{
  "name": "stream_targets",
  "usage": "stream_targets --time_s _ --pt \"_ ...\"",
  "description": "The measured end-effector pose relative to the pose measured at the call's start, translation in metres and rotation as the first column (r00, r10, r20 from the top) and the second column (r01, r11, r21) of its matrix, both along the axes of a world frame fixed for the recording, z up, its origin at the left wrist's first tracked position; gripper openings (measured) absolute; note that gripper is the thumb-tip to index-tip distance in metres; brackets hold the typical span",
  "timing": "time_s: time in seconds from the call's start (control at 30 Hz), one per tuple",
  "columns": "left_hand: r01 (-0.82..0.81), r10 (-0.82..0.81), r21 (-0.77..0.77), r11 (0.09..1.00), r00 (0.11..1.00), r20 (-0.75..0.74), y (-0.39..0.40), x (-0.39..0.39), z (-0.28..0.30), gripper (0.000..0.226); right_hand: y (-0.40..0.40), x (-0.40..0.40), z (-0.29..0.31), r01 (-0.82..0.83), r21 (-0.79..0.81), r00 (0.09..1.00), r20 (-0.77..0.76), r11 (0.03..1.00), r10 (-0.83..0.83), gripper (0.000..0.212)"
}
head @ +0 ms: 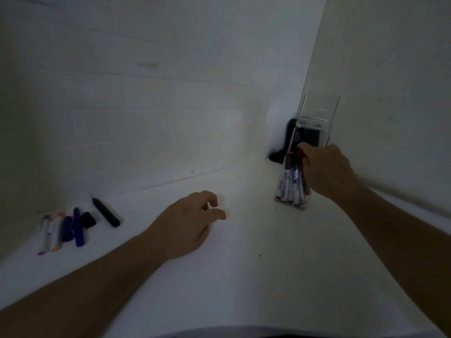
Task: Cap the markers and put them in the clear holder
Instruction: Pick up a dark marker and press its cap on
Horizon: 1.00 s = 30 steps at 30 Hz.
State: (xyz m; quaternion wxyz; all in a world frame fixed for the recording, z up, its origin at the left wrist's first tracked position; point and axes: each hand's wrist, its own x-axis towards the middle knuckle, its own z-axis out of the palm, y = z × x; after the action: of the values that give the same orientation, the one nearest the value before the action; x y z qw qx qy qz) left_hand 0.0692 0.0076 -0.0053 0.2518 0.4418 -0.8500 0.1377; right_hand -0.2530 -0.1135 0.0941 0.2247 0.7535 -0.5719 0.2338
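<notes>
Head view: my right hand (324,169) is at the clear holder (310,142), fingers curled on a red-capped marker (294,154), I think, dropping it in w/ others. Left hand (188,220) hangs loose, holding nothing. Next: grab the markers on the left (66,230), cap them.

Two bare forearms reach in from the lower edge. The left hand (185,220) and right hand (327,169) wear no gloves, rings or watch. No sleeves show.
</notes>
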Motion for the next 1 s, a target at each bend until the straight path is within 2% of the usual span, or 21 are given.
stream_targets --time_s 0.2,0.3,0.37,0.47,0.53,0.6,0.7,0.83,0.9,1.0 --pt "0.015 -0.015 -0.002 1.0 1.0 -0.009 0.0 0.001 0.0 0.031 0.009 0.0 -0.017 0.166 -0.027 0.982 -0.088 0.986 -0.168 0.029" --pt "0.026 -0.026 -0.013 1.0 1.0 -0.012 0.0 0.002 -0.001 0.028 0.012 0.0 -0.022 0.182 0.007 0.978 -0.103 0.983 -0.181 0.043" --pt "0.031 -0.031 -0.007 1.0 1.0 -0.003 -0.002 0.005 0.001 0.026 0.019 0.008 -0.021 0.163 -0.07 0.982 -0.082 0.984 -0.168 0.048" --pt "0.005 -0.005 -0.001 1.0 0.999 0.032 -0.007 0.019 0.013 0.027 0.032 0.037 -0.022 -0.02 -0.176 0.999 -0.038 0.984 0.013 0.048" --pt "-0.062 0.062 0.007 0.998 0.998 -0.003 -0.008 0.034 0.027 0.026 0.038 0.065 -0.028 -0.176 -0.132 0.984 0.009 0.976 0.178 0.047" --pt "-0.125 0.126 0.023 0.992 0.99 -0.059 -0.005 0.054 0.04 0.025 0.043 0.1 -0.037 -0.308 -0.019 0.948 0.079 0.951 0.309 0.046" --pt "-0.234 0.235 0.024 0.972 0.961 -0.146 0.003 0.087 0.053 0.025 0.054 0.159 -0.056 -0.492 0.137 0.868 0.155 0.86 0.471 0.044" --pt "-0.408 0.395 0.012 0.913 0.877 -0.275 0.016 0.127 0.053 0.028 0.074 0.234 -0.08 -0.739 0.27 0.674 0.263 0.618 0.691 0.044" --pt "-0.491 0.48 0.058 0.869 0.81 -0.335 0.025 0.147 0.051 0.031 0.086 0.269 -0.088 -0.789 0.349 0.604 0.285 0.506 0.745 0.046" --pt "-0.549 0.56 0.156 0.821 0.724 -0.403 0.038 0.165 0.054 0.041 0.096 0.31 -0.095 -0.793 0.437 0.568 0.279 0.425 0.774 0.046"
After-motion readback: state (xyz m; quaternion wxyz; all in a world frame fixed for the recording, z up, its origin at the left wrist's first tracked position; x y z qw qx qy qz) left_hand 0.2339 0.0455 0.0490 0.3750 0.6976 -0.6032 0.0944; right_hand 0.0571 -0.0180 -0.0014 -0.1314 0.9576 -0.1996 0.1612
